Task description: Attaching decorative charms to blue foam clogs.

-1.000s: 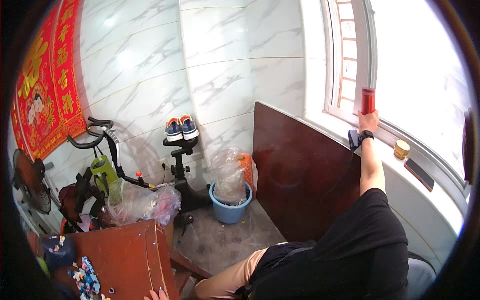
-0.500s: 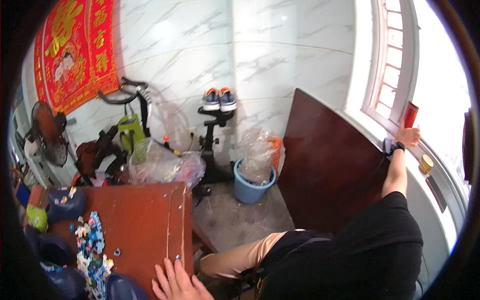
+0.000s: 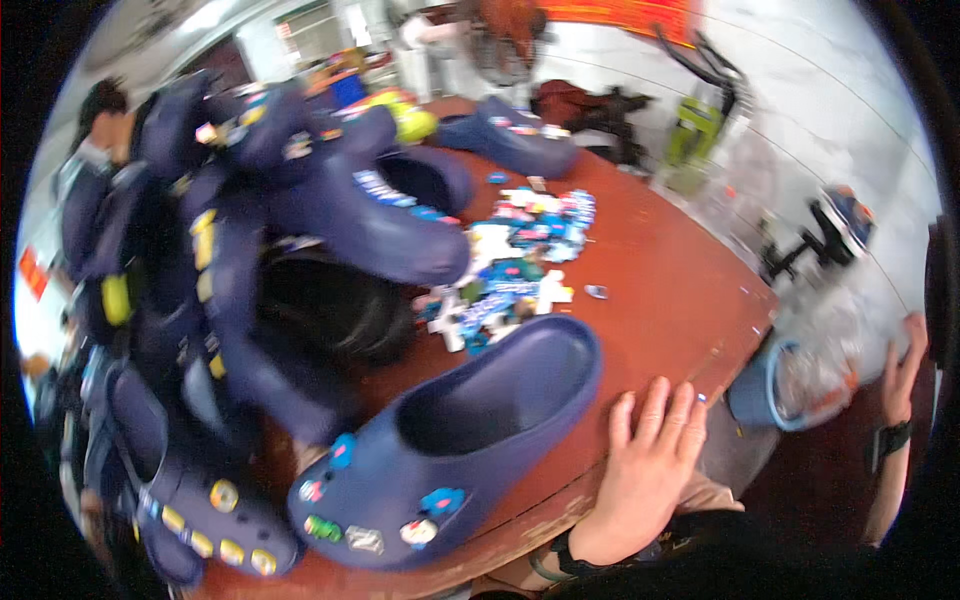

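Observation:
My left hand (image 3: 637, 485) lies flat on the red-brown table (image 3: 665, 275) near its edge, fingers spread and nothing held. Just left of it sits a large dark-blue clog (image 3: 490, 470) with colourful charms on its toe. Beyond the clog is a loose pile of small coloured charms (image 3: 520, 265). Many more blue clogs (image 3: 385, 220) are heaped on the left, some with charms on them. My right hand (image 3: 903, 375) is at the far right, wearing a dark watch, fingers stretched upward and slightly blurred; nothing shows in it.
A blue bucket (image 3: 752, 392) with clear plastic in it stands on the floor beyond the table's right edge. An exercise bike (image 3: 825, 240) with shoes on its seat is by the marble-look wall. A person (image 3: 102, 125) is at the far left, behind the clogs.
The view has swung left onto the table and clogs. My right hand was at the windowsill by a red cylinder; now neither windowsill nor cylinder is seen. My left hand stays on the table.

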A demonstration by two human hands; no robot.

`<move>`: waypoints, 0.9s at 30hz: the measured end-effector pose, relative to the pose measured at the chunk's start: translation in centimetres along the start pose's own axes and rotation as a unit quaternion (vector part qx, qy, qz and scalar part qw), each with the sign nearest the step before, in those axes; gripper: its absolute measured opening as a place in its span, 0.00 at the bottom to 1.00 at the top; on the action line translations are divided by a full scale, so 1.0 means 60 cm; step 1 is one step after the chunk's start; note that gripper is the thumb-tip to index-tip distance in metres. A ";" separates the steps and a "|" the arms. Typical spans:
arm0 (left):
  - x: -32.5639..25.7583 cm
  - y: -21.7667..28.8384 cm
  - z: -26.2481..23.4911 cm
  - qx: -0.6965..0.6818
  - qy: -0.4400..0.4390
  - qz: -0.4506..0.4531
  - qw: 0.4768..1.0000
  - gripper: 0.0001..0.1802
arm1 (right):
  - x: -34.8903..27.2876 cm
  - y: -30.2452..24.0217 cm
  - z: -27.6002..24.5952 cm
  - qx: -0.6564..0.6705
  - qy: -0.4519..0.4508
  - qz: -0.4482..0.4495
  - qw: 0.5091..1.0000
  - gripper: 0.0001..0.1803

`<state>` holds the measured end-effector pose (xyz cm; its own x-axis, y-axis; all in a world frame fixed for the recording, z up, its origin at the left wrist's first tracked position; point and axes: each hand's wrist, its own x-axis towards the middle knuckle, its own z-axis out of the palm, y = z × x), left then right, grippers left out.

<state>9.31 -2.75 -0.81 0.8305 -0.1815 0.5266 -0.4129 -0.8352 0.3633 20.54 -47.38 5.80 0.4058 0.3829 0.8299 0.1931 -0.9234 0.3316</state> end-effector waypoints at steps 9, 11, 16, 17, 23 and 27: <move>0.004 0.003 0.014 -0.124 0.057 -0.046 0.990 0.25 | 0.289 -0.454 0.096 0.487 0.072 -0.518 0.700 0.13; 0.009 0.001 0.016 -0.150 0.077 -0.070 0.983 0.23 | 0.322 -0.524 0.100 0.558 0.051 -0.518 0.646 0.18; 0.022 0.021 0.004 -0.215 0.157 -0.160 0.950 0.10 | 0.346 -0.627 0.100 0.606 -0.012 -0.603 0.518 0.26; 0.022 0.024 0.000 -0.193 0.170 -0.167 0.952 0.07 | 0.326 -0.640 0.109 0.625 -0.032 -0.579 0.523 0.25; -0.003 0.054 -0.007 0.141 0.397 -0.183 0.888 0.13 | 0.276 -0.623 0.111 0.687 -0.044 -0.540 0.484 0.16; -0.062 0.100 -0.039 0.255 0.427 -0.399 0.770 0.58 | 0.237 -0.571 0.054 0.673 -0.016 -0.575 0.465 0.16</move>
<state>2.87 -5.87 1.18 0.1041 0.7213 0.6848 0.4835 -0.6384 0.5989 22.60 -10.24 4.78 -0.6483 0.6236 0.4368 0.6744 0.7366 -0.0508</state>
